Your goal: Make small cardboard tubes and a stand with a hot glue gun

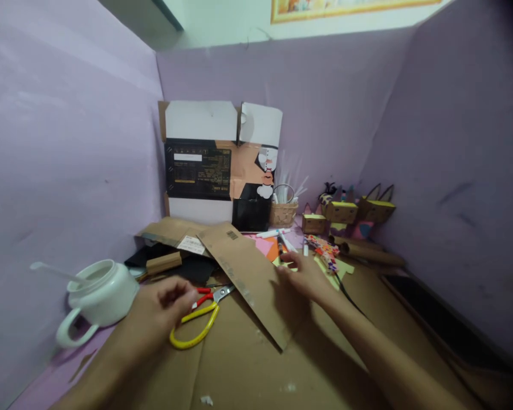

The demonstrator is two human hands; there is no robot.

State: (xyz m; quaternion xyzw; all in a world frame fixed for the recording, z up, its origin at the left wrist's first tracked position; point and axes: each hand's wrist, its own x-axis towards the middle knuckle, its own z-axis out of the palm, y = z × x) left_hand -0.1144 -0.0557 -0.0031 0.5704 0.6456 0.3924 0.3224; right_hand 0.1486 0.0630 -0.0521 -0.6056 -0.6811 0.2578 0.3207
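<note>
A flat brown cardboard piece [243, 267] with a small barcode lies slanting across the middle, its near corner pointing toward me. My right hand [301, 276] is at its right edge, thumb and fingers apart; whether the thumb touches the edge, I cannot tell. My left hand [169, 304] hovers left of the cardboard with its fingers curled and nothing visible in them. Just beside it lie scissors [196, 341] with yellow loop handles. Red grips [203, 297] show next to the blades, partly behind my left fingers. The scissors' tips reach the cardboard's left edge.
A white mug [106, 296] holding a stirrer stands at the left. Behind are an unfolded printed box [200, 171], a basket [284, 213] of white sticks and cardboard animal figures [342, 212]. Markers [273, 233], coloured paper and cardboard tubes [371, 250] lie at the right.
</note>
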